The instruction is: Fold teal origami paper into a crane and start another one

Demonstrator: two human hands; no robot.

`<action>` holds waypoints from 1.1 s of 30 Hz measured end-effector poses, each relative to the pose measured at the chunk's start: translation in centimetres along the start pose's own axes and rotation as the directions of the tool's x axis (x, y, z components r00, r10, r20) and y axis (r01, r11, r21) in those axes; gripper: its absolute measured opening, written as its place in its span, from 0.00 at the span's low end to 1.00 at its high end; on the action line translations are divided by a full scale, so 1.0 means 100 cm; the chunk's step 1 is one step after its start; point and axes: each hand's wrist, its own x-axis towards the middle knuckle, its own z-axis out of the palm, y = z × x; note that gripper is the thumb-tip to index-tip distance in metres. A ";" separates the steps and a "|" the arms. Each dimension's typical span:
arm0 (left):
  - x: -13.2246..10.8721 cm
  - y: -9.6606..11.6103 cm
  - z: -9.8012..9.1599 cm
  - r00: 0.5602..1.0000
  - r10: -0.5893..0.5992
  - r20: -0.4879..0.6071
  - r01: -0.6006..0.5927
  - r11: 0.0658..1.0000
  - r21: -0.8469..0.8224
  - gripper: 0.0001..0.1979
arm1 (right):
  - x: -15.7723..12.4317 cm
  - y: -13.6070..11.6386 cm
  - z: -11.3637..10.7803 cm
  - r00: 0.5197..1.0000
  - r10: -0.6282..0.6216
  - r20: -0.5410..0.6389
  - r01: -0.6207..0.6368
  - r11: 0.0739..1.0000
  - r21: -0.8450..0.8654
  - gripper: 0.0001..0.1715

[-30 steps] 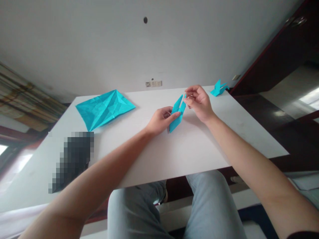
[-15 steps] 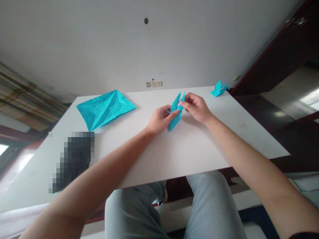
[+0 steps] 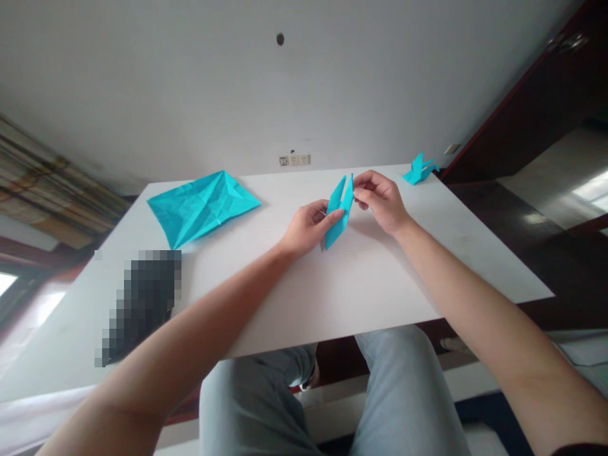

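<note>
White table (image 3: 285, 304), far edge along a grey wall (image 3: 190, 82). Creased cyan sheet (image 3: 204, 206) far left; just nearer, a dark object (image 3: 147, 291), pixelated, unidentifiable. Paper crane (image 3: 418, 173) by far right corner. Sockets (image 3: 294, 160) low on wall, dark round hole (image 3: 280, 39) well above. Patterned curtain (image 3: 52, 190) at left.

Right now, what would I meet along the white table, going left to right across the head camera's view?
Creased turquoise sheet → left hand → folded turquoise paper → right hand → turquoise paper crane.
</note>
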 end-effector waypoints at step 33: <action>0.000 0.001 0.000 0.999 -0.009 0.032 0.008 1.000 0.028 0.32 | -0.002 -0.006 0.003 0.999 -0.006 0.047 0.004 0.999 0.033 0.22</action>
